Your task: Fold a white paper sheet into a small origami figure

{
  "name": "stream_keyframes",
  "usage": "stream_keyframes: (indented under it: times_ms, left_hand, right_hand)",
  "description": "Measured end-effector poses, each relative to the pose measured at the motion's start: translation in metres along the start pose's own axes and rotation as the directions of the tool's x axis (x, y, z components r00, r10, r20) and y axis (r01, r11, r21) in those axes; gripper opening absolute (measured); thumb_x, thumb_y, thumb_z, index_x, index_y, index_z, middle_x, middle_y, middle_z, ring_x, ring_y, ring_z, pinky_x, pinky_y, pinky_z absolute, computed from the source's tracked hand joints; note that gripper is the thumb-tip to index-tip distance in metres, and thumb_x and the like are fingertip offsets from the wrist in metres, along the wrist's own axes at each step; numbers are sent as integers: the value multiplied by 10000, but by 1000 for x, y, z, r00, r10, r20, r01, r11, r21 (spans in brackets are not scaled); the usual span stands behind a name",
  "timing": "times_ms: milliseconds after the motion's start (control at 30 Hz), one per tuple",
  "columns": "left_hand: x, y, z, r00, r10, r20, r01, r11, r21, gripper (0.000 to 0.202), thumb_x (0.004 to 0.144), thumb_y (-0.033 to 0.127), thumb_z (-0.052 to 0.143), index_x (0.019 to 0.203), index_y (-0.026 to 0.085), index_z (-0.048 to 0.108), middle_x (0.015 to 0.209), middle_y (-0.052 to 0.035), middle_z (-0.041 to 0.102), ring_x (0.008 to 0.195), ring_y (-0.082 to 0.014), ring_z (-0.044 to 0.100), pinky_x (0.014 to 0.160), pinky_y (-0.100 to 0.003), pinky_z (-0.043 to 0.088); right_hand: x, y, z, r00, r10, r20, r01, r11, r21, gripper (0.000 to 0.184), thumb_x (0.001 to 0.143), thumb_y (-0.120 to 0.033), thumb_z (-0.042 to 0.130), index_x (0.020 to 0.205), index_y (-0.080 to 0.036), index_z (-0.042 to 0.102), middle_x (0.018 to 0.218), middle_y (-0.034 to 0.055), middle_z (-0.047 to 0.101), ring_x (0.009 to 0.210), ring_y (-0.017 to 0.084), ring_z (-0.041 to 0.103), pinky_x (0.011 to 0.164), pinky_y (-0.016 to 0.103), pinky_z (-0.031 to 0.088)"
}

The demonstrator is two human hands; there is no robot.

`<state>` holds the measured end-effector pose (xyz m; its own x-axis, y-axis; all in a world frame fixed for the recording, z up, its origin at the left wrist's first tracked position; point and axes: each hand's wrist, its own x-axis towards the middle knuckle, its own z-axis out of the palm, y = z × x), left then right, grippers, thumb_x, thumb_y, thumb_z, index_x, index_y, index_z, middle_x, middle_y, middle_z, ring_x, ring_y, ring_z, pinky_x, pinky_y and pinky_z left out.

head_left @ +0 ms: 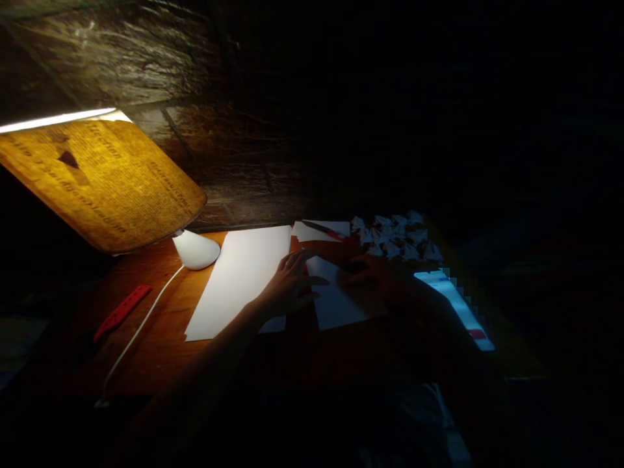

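A white sheet of paper (336, 305) lies on the wooden table between my two hands. My left hand (292, 279) is at its left edge, fingers stretched and apart, palm down. On the sheet's upper right side is my right hand (370, 272), in deep shadow; its fingers reach out over the paper and look apart. Left of my left hand lies a larger stack of white paper (244, 279). Beyond the hands, a thin tool with a red handle and dark blade (331, 233) rests across a smaller white paper piece (306, 231).
Several small folded white paper shapes (394, 235) cluster at the back right. A lit phone (455, 309) lies right of my right hand. At left stands a lamp with a printed shade (107, 185) and white base (197, 250). A red power strip (121, 312) and white cable (141, 331) lie nearby.
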<state>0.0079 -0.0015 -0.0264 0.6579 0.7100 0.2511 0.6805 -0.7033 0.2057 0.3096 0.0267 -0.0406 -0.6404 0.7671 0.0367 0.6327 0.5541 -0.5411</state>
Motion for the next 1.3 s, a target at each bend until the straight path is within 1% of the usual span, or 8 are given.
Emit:
stream_keyframes:
  times_ms: [133, 333, 467, 633, 967, 1067, 1200, 1300]
  left_hand:
    - [1, 0, -1, 1000, 25, 17, -25, 1000, 3, 329, 887, 351, 740, 1214, 389, 753, 1501, -67, 476, 1362, -369, 420, 1132, -611, 350]
    - [4, 1, -1, 990, 109, 86, -102, 992, -80, 394, 937, 244, 666, 1322, 330, 671, 1314, -58, 656, 1210, -277, 564, 1045, -488, 424]
    - [5, 2, -1, 985, 140, 105, -132, 988, -85, 389, 962, 219, 623, 1331, 333, 669, 1279, -71, 658, 1174, -264, 582, 1026, -462, 424]
    - [4, 3, -1, 981, 162, 108, -156, 986, -61, 350, 986, 204, 584, 1262, 377, 713, 1302, -52, 642, 1177, -257, 576, 1028, -468, 430]
    - [7, 8, 7, 973, 213, 94, -182, 947, -265, 324, 1026, 139, 459, 1225, 215, 703, 1258, -77, 723, 1200, -211, 628, 1052, -410, 518]
    - [5, 10, 6, 977, 194, 94, -160, 946, -283, 334, 980, 122, 516, 1246, 233, 686, 1262, -77, 713, 1209, -228, 626, 1036, -433, 536]
    - [3, 13, 2, 977, 186, 101, -152, 948, -280, 293, 938, 178, 606, 1217, 212, 688, 1251, -114, 698, 1218, -267, 615, 1022, -456, 541]
    - [4, 17, -2, 976, 189, 110, -153, 949, -275, 322, 918, 297, 675, 1230, 215, 683, 1265, -124, 684, 1212, -282, 611, 1013, -458, 539]
  right_hand:
    - [-1, 2, 0, 1000, -20, 4, 20, 1000, 16, 593, 769, 33, 555, 1171, -337, 786, 1496, 29, 545, 1324, 276, 545, 1135, 481, 418]
    - [0, 6, 5, 999, 4, -36, -1, 997, 81, 485, 768, 20, 581, 1075, -279, 808, 1476, 52, 565, 1326, 275, 553, 1126, 478, 430]
    - [-1, 4, 2, 997, 28, -73, -18, 991, 130, 397, 752, 23, 598, 955, -238, 817, 1443, 70, 609, 1325, 286, 567, 1137, 508, 425]
    - [-1, -5, -6, 996, 82, -40, -74, 985, 155, 451, 718, 83, 514, 850, -229, 813, 1457, 40, 616, 1304, 277, 601, 1124, 513, 443]
    - [0, -7, -1, 994, 89, -61, -84, 993, 80, 377, 711, 53, 560, 836, -211, 797, 1438, 71, 631, 1257, 302, 632, 1095, 522, 466]
    - [-6, -18, -3, 997, 7, -79, -10, 1000, -30, 209, 750, -102, 695, 894, -215, 796, 1456, 104, 600, 1295, 358, 587, 1082, 564, 460]
    - [-16, -34, -2, 992, -122, -25, 118, 986, -115, 500, 706, -240, 813, 1199, -222, 732, 1418, 136, 585, 1280, 354, 556, 1043, 532, 481]
    - [-21, -34, 4, 985, -172, -1, 171, 981, -94, 532, 712, -230, 808, 1234, -227, 709, 1385, 128, 606, 1270, 329, 550, 1055, 512, 467]
